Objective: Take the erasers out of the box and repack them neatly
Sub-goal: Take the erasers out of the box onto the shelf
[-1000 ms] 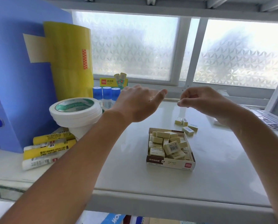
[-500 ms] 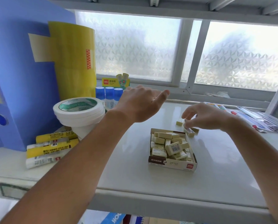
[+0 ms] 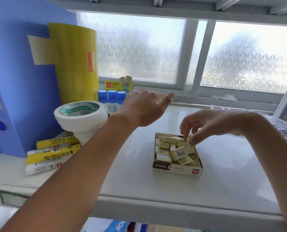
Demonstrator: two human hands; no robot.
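We're at the box [image 3: 178, 169] now, sitting out on the white shelf [image 3: 223, 181], still heaped with pale erasers [image 3: 166, 144] lying every which way. Our right hand [image 3: 206, 126] dips over the far right corner of the box, fingertips [image 3: 192, 141] pinched down among the top erasers; whether one is truly caught between them we cannot tell. Our left hand [image 3: 146, 108] hovers above and to the left of the box, fingers relaxed, holding nothing. So we judge we're in the emptying step, with most of the load still inside. Next we need a clean pinch on one eraser, a lift clear of the rim, and a spot beyond the box to set it down.
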